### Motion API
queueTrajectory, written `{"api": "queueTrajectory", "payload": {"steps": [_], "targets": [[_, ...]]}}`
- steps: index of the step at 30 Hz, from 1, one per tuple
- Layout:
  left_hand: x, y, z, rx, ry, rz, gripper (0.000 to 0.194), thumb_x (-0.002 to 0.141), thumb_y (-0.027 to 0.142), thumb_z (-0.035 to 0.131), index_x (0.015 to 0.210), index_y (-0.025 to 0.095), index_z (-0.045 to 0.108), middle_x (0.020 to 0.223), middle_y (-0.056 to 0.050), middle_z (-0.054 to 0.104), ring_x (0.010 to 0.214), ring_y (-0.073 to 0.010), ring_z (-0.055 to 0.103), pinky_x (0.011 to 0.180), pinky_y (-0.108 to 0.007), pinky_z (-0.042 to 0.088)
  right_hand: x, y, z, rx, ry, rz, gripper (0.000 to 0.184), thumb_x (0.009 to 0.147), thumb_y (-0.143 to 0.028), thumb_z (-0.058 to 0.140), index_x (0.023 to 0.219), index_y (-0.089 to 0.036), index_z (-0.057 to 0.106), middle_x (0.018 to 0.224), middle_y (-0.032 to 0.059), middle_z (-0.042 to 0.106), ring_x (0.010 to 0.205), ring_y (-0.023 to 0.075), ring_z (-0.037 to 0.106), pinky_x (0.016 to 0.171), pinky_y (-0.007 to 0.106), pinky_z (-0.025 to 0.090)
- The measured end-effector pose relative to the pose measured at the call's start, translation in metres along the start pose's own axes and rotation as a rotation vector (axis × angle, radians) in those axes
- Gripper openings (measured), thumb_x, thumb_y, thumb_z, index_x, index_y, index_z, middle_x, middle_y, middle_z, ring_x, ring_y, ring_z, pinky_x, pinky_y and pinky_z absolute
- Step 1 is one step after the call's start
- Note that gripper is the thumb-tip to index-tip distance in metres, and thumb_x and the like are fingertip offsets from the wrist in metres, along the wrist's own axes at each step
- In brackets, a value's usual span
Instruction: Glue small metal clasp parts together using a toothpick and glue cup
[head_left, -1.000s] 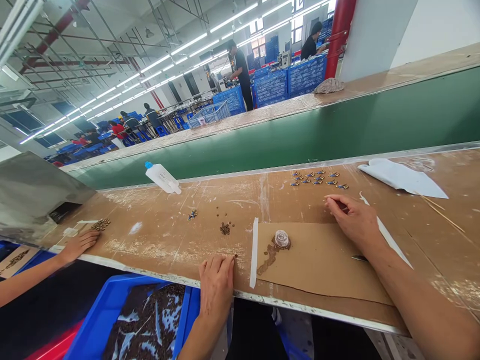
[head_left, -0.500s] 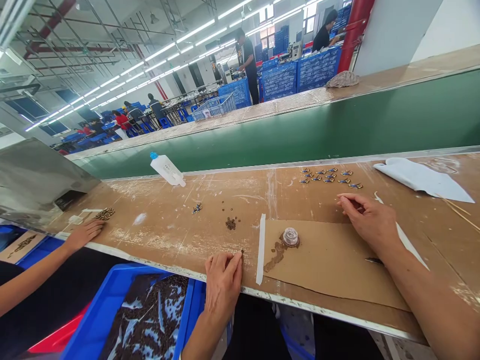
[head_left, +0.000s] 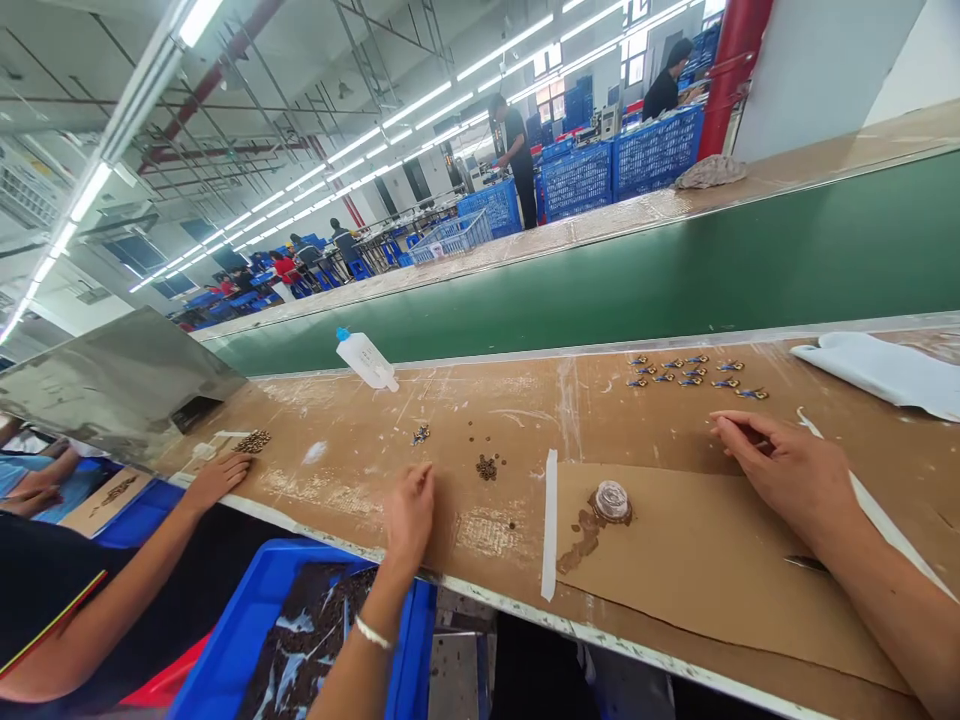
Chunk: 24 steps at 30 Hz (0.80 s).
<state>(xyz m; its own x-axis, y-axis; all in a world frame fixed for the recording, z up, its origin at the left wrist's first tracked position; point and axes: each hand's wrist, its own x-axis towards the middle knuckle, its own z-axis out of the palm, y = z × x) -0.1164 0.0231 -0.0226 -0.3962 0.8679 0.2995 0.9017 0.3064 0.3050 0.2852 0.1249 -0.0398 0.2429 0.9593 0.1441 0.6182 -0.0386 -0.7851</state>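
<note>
My left hand [head_left: 410,512] is over the brown work surface near its front edge, its fingers bent and bunched. Just beyond it lies a small cluster of blue-and-gold pieces [head_left: 421,434]. To its right are a heap of small dark round pieces [head_left: 487,467] and a single dark round piece [head_left: 512,525]. At the right, my right hand [head_left: 791,465] has thumb and fingers pinched together; anything between them is hidden. A dark pointed tool tip [head_left: 806,563] shows beside that wrist. Beyond the hand, several blue-and-gold pieces [head_left: 691,372] lie in rows.
A clear small cup [head_left: 613,499] stands on cardboard [head_left: 690,560] with a brown stain. A white bottle [head_left: 367,360] with a blue cap lies farther back. A co-worker's hand [head_left: 217,480] rests left, near a pile of pieces [head_left: 253,441]. A blue bin [head_left: 277,570] sits below the front edge.
My left hand has left the single dark round piece and moved left and away from me, towards the blue-and-gold cluster. My right hand stays pinched. The view has shifted left.
</note>
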Motion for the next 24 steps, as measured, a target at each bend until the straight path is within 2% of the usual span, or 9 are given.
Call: {"api": "queueTrajectory", "payload": {"steps": [4,6,9,13,17,21,24], "targets": [[0.06,-0.021,-0.007,0.046,-0.016,-0.107,0.023,0.088,0.022,0.049,0.099,0.018,0.069,0.102,-0.01,0.071,0.092,-0.0212,0.065,0.077,-0.03,0.047,0.005,0.007,0.004,0.009,-0.005,0.017,0.047,0.061,-0.061,0.041,0.082,-0.027,0.066,0.084,0.0013,0.069,0.075,0.0229,0.063,0.073,0.037,0.046],[0.076,-0.025,-0.007,0.057,-0.051,-0.134,0.019,0.086,0.021,0.054,0.094,0.018,0.07,0.098,-0.009,0.071,0.089,-0.0203,0.066,0.077,-0.03,0.047,0.008,0.009,0.006,0.013,-0.009,0.024,0.047,0.059,-0.061,0.041,0.08,-0.028,0.067,0.081,0.0,0.069,0.075,0.0238,0.064,0.072,0.038,0.047],[0.087,-0.027,-0.003,0.06,-0.115,-0.149,0.012,0.083,0.024,0.061,0.087,0.016,0.069,0.09,-0.006,0.071,0.084,-0.0178,0.065,0.078,-0.032,0.048,0.01,0.009,0.006,0.018,-0.012,0.023,0.045,0.058,-0.06,0.042,0.078,-0.028,0.067,0.078,-0.0008,0.069,0.073,0.0242,0.064,0.071,0.038,0.047],[0.087,-0.027,0.0,0.041,-0.137,-0.168,0.013,0.084,0.026,0.06,0.083,0.014,0.066,0.086,-0.004,0.069,0.083,-0.0162,0.064,0.081,-0.036,0.048,0.008,0.006,0.004,0.03,-0.01,0.017,0.042,0.06,-0.058,0.043,0.079,-0.029,0.066,0.079,-0.0004,0.069,0.072,0.0241,0.064,0.069,0.038,0.048],[0.079,-0.029,-0.002,-0.041,-0.069,-0.187,0.011,0.078,0.016,0.059,0.073,0.017,0.069,0.079,-0.005,0.07,0.086,-0.0207,0.064,0.078,-0.032,0.044,0.005,0.002,0.001,0.024,-0.018,-0.002,0.036,0.066,-0.057,0.045,0.079,-0.03,0.066,0.078,0.0007,0.069,0.07,0.0232,0.064,0.065,0.036,0.047],[0.064,-0.031,-0.007,-0.222,0.032,-0.212,0.012,0.07,0.015,0.061,0.071,0.022,0.07,0.075,-0.005,0.07,0.086,-0.0229,0.064,0.079,-0.032,0.042,0.003,-0.003,-0.002,0.024,-0.029,-0.031,0.03,0.068,-0.052,0.045,0.078,-0.03,0.065,0.078,0.0013,0.069,0.069,0.0231,0.064,0.064,0.036,0.047],[0.046,-0.027,-0.01,-0.435,0.061,-0.233,0.01,0.066,0.026,0.067,0.073,0.021,0.071,0.074,-0.004,0.071,0.079,-0.0226,0.064,0.076,-0.033,0.045,0.001,-0.006,-0.003,0.038,-0.025,-0.068,0.026,0.072,-0.048,0.046,0.078,-0.03,0.063,0.079,0.0016,0.069,0.067,0.0223,0.064,0.062,0.035,0.046]]}}
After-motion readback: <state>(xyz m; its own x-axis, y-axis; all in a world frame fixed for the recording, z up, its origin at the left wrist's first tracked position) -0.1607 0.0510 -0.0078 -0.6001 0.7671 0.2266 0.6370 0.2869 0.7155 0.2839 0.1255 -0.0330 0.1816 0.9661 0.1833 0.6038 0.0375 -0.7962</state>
